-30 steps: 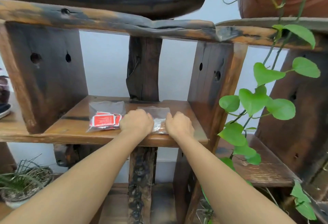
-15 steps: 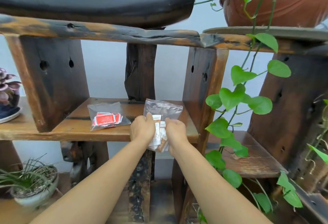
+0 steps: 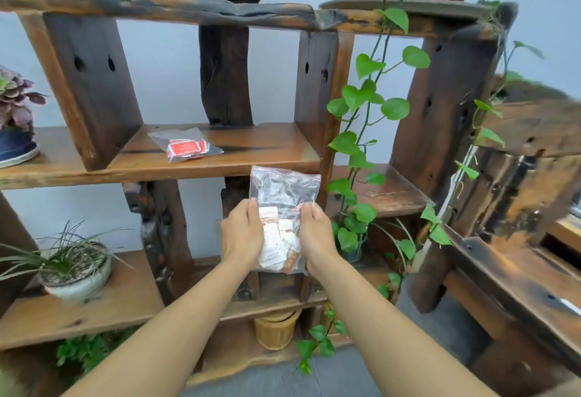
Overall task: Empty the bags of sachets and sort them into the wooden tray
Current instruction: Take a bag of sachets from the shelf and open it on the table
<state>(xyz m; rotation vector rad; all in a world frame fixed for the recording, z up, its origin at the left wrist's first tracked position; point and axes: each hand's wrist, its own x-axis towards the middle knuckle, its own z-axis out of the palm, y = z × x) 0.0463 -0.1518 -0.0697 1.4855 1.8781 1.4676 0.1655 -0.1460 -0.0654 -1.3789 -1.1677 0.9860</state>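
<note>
Head view: both hands raised in front of the wooden shelf unit, clear of it. Left hand closed on the L edge of a clear zip bag, thumb on its front; right hand closed on the R edge, same grip. Bag held upright in mid-air, w/ white and brown sachets settled at its bottom. A 2nd clear bag w/ red sachets lies flat on the middle shelf board, well apart from the hands.
</note>
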